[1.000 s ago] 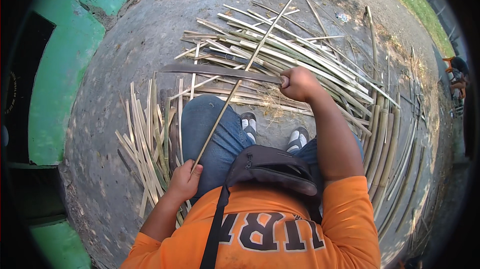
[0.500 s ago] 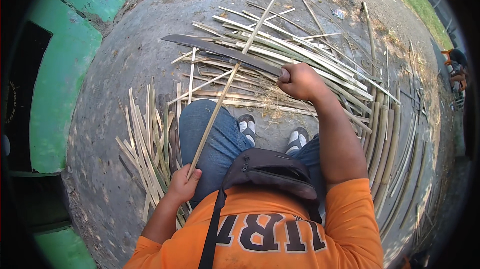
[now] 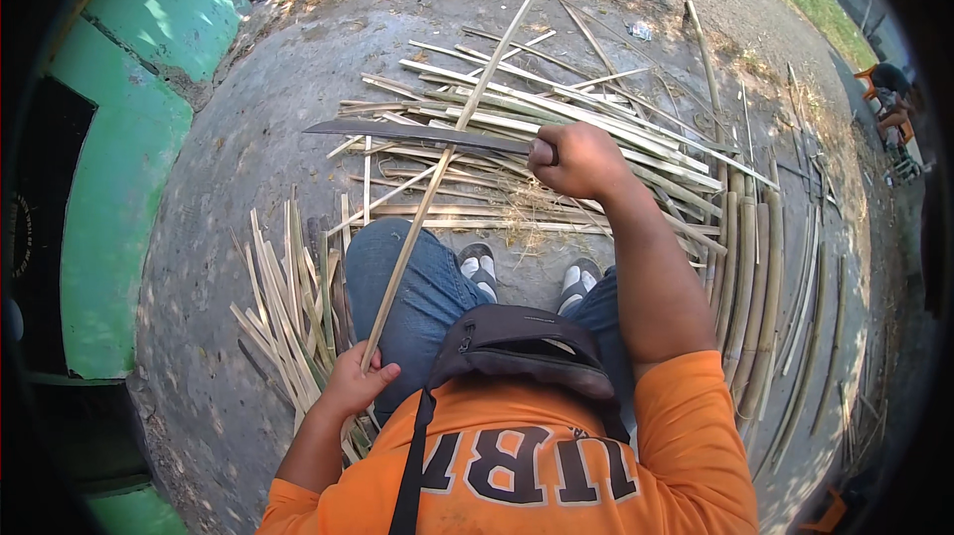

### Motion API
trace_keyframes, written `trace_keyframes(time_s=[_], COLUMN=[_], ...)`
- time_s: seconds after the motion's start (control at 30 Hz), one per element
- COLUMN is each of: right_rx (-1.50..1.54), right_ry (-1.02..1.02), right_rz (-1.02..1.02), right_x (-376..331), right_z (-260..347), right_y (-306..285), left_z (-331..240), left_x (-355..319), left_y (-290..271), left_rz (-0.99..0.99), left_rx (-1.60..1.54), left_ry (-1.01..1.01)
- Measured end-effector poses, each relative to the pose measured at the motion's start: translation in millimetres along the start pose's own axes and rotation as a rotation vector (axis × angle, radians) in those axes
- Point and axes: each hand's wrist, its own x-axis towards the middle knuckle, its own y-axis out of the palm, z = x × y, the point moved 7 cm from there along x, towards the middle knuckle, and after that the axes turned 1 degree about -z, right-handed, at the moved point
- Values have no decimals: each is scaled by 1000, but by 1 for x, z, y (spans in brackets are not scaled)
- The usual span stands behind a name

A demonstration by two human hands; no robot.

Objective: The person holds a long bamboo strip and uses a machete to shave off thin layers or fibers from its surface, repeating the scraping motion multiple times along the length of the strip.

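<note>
My right hand (image 3: 584, 163) is closed round the handle of a machete (image 3: 422, 135), its long dark blade pointing left. A long, narrow bamboo strip (image 3: 407, 242) slants up and away from my left hand (image 3: 358, 381), which grips its near end beside my left thigh. Blade and strip cross well beyond my knee; whether they touch, I cannot tell. Under the crossing, on the ground, lies a loose heap of split bamboo strips (image 3: 586, 103).
Another bundle of strips (image 3: 288, 306) lies to the left of my leg. Several round bamboo poles (image 3: 747, 277) lie on the right. A green wall (image 3: 124, 207) stands at far left. A person (image 3: 889, 103) is at the far right edge. My waist bag (image 3: 527, 351) is in my lap.
The machete blade has swung from a slant to nearly level and sits slightly nearer along the strip. Both hands keep their grips. The whole view has shifted a little.
</note>
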Motion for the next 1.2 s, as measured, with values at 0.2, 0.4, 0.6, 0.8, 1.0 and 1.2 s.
trace_keyframes(time_s=[0.2, 0.4, 0.6, 0.8, 1.0, 1.2], right_rx=[239, 354, 613, 706, 1088, 1441], right_ry=[30, 46, 30, 94, 144, 485], right_rz=[-28, -181, -304, -352, -421, -455], right_x=[-7, -22, -35, -46, -54, -57], right_z=[-10, -20, -54, -69, -81, -131], right_y=[-18, -50, -63, -86, -98, -45], left_z=[-14, -29, -29, -15, -6, 1], left_x=[-8, -15, -16, -10, 6, 10], left_y=[-3, 6, 12, 14, 15, 17], left_rz=[138, 171, 158, 101, 118, 126], left_rx=[-237, -344, -374, -297, -332, -439], left_ry=[-52, -51, -55, -8, 20, -13])
